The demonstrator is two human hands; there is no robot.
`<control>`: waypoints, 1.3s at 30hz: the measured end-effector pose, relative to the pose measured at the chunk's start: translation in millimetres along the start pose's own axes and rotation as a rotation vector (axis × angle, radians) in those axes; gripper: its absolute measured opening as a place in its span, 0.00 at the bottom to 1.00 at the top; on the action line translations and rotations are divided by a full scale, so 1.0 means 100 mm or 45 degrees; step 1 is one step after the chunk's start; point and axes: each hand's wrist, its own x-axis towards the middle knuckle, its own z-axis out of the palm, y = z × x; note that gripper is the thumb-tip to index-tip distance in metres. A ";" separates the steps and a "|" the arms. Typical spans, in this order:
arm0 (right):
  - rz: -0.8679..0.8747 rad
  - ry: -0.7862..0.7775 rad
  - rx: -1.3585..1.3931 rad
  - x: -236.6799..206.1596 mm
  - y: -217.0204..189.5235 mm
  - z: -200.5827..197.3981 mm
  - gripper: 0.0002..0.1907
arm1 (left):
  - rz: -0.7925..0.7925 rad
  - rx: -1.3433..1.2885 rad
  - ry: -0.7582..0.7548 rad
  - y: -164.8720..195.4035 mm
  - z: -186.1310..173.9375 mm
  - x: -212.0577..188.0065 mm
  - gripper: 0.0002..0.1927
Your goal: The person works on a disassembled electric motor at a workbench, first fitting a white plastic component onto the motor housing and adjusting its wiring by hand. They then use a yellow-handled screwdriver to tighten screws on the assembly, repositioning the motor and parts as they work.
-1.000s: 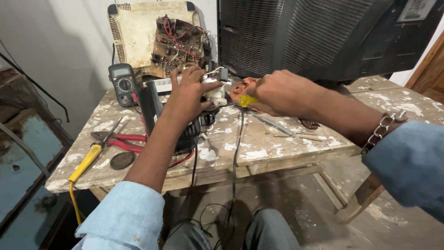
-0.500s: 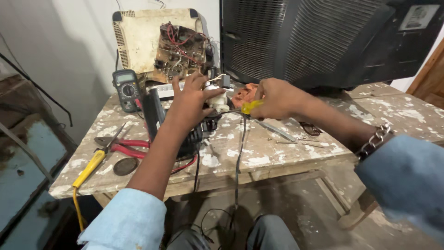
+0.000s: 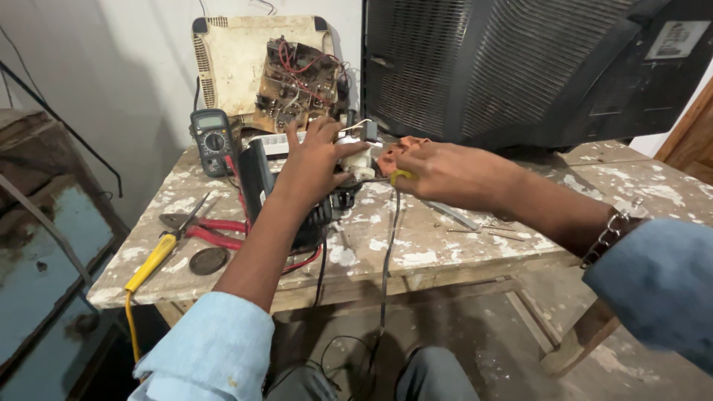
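**Two hands on a small white part at a paint-spattered bench**

The left hand (image 3: 316, 160) lies over a black boxy device (image 3: 278, 197) on the worn wooden table (image 3: 445, 245), fingers spread, the thumb and forefinger reaching to a small white plastic part with wires (image 3: 358, 152) at the device's far end. The right hand (image 3: 449, 174) is closed around a yellow-handled tool (image 3: 401, 177), whose tip points toward that white part; what the tip touches cannot be told. Behind the right hand sits a reddish-orange object (image 3: 397, 148), mostly hidden.

At the table's back left stands a dark grey digital multimeter with a round dial (image 3: 213, 139). Behind it leans a cream plastic casing (image 3: 238, 63) with an exposed brown circuit board (image 3: 297, 82) strung with red wires. A large black ribbed housing (image 3: 520, 67) fills the upper right, with a pale rectangular label (image 3: 676, 38) near its top corner. On the near left lie red-handled pliers (image 3: 212, 229), a yellow-handled probe (image 3: 152, 261) and a dark round disc (image 3: 208, 261).
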 end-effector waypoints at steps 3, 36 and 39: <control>0.140 -0.256 0.243 0.02 0.06 0.03 0.25 | 0.000 0.019 -0.008 -0.01 0.01 0.00 0.31; 1.002 -0.202 0.930 0.07 0.30 0.03 0.22 | -0.031 0.046 -0.057 -0.02 -0.07 -0.01 0.31; 0.939 -0.133 0.758 -0.03 0.24 -0.04 0.19 | -0.048 0.032 -0.071 -0.02 -0.07 -0.02 0.31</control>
